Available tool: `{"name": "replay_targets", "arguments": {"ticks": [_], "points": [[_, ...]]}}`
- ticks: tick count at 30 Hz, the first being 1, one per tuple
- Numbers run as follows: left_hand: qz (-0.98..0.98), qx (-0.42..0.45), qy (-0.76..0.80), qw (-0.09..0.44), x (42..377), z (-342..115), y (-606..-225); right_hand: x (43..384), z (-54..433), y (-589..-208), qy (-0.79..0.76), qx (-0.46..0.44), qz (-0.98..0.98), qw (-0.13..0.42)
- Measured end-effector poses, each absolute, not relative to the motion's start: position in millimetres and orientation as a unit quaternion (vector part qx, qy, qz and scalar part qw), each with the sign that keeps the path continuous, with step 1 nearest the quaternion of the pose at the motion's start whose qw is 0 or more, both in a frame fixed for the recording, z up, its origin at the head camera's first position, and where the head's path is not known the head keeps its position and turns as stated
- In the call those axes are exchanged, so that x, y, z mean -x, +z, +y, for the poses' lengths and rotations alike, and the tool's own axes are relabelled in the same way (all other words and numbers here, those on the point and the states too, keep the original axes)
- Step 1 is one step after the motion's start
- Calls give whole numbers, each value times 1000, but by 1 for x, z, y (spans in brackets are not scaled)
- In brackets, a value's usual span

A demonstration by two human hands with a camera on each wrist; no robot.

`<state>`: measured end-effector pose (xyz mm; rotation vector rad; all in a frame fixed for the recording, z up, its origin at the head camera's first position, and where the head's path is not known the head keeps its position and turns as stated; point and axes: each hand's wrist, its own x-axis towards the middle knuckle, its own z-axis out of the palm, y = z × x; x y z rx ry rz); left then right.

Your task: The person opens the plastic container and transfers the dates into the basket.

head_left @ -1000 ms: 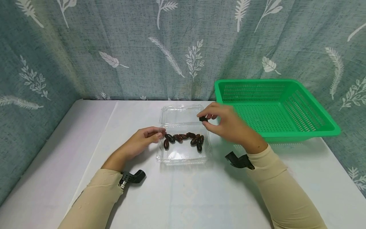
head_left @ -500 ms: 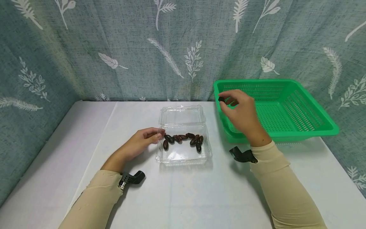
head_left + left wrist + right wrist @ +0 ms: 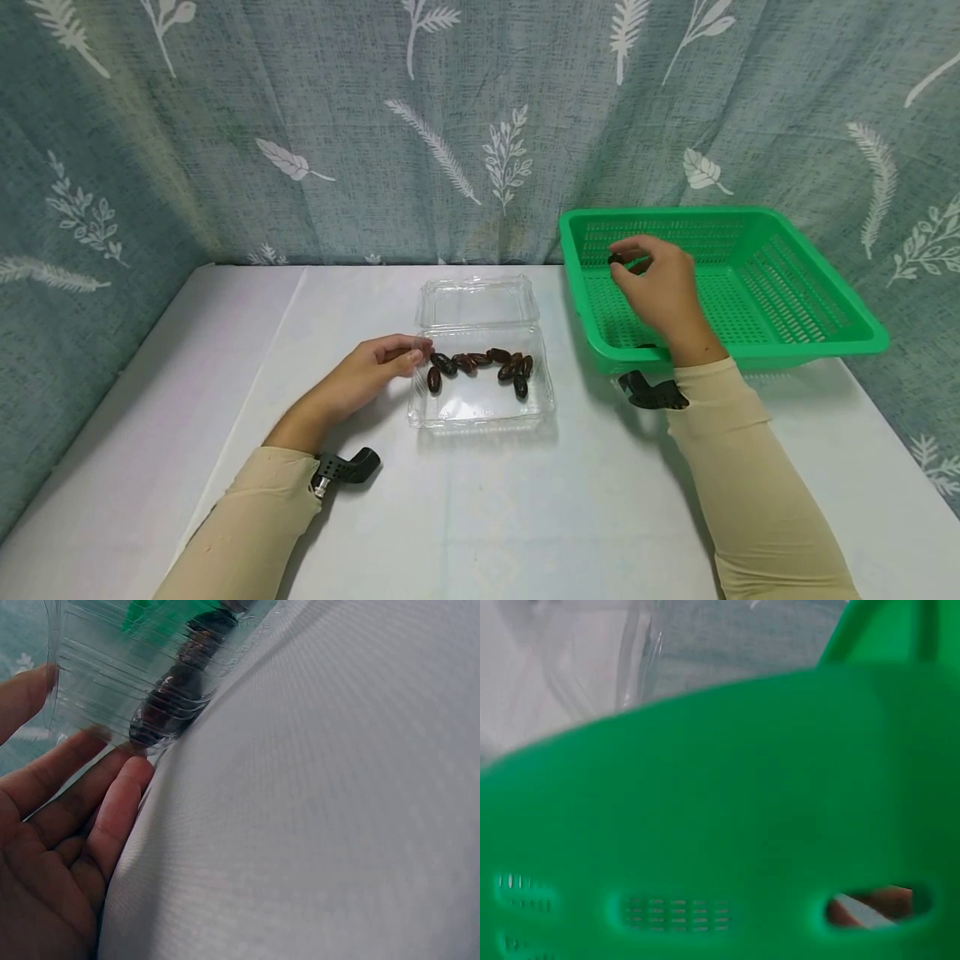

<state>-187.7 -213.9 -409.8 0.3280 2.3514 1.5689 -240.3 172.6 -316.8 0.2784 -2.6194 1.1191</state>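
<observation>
My right hand (image 3: 662, 287) is over the green basket (image 3: 772, 354), thumb and fingertips pinching a dark brown date (image 3: 616, 259). In the right wrist view the basket's wall (image 3: 727, 802) hides most of that hand; a bit of finger (image 3: 892, 900) shows through a slot. A clear plastic clamshell box (image 3: 480, 408) lies with its lid folded back, several glossy dates (image 3: 480, 359) in its base. At its left side my left hand (image 3: 367, 371) rests, fingertips at the rim. The left wrist view shows fairly straight fingers (image 3: 124, 799) against the ribbed wall.
The box's clear lid (image 3: 478, 302) lies flat behind its base. Inside the basket's front wall sits a small dark thing (image 3: 645, 345), partly behind the right wrist. A white cloth (image 3: 480, 500) covers the table, and a leaf-patterned curtain (image 3: 337, 200) hangs behind.
My right hand has carried the pinched date from above the box's lid rightward, over the basket's left rim and farther across it. My left hand has stayed at the box.
</observation>
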Motion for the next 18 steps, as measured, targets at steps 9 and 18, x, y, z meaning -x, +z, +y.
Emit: {"name": "replay_targets", "arguments": {"ticks": [9, 18], "points": [[818, -112, 545, 147, 187, -212, -408, 245, 179, -319, 329, -115, -936, -49], [813, -117, 551, 148, 187, -211, -406, 246, 179, -322, 311, -154, -934, -81]]}}
